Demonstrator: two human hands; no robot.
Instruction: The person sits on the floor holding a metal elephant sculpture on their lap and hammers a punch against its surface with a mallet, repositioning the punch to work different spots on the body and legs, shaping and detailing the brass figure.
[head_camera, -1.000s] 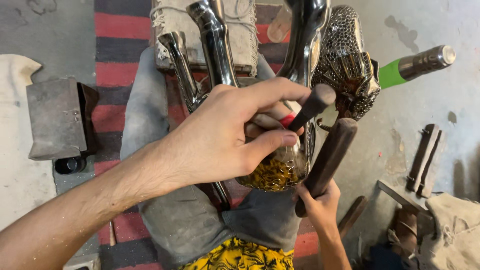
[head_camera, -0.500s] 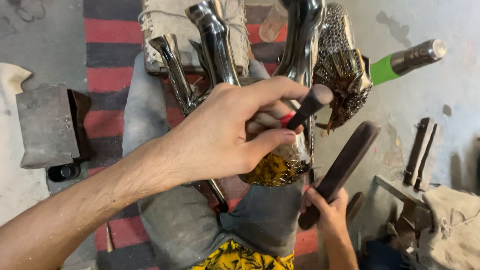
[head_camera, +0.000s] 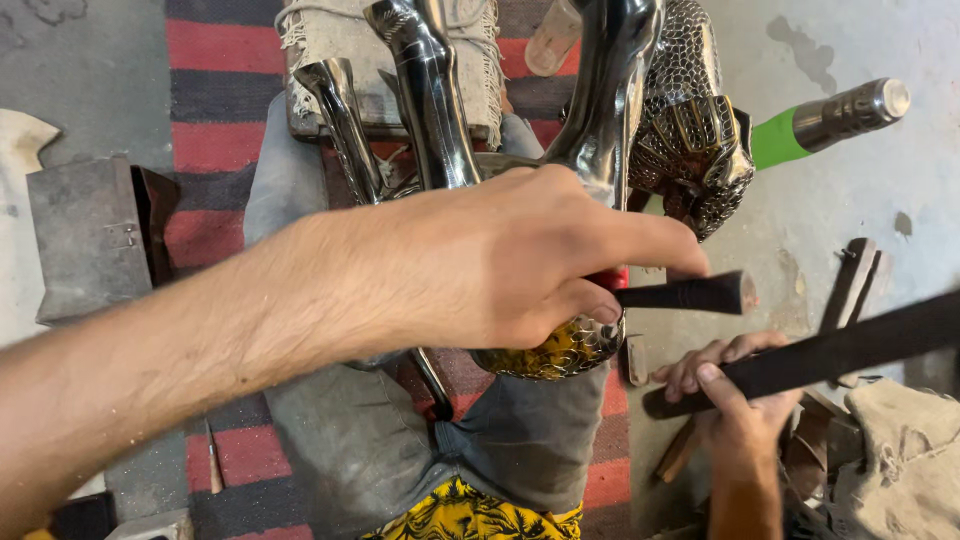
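Left hand (head_camera: 500, 265), centre of frame, is closed around a small dark punch (head_camera: 690, 293) with a red band, thumb and forefinger clamped on its shaft; the flat struck end points to the right of the frame. Its tip is hidden behind the fingers, against the polished metal figure (head_camera: 610, 90) that lies across the person's lap — scaled, brassy surface showing just below the hand.

Right hand (head_camera: 735, 395), lower right, is wrapped shut on a long dark wooden striker (head_camera: 850, 345), raised and angled toward the right edge, well apart from the punch head.

Judged step: chasing or texturing the metal surface, striker drawn back between blows. The next move calls for a square hit on the punch's end, with the left hand holding the tip steady — a glancing blow would endanger the fingers.

Surroundings: a steel block (head_camera: 85, 235) on the floor at left; a green-banded tool (head_camera: 830, 120) at upper right.
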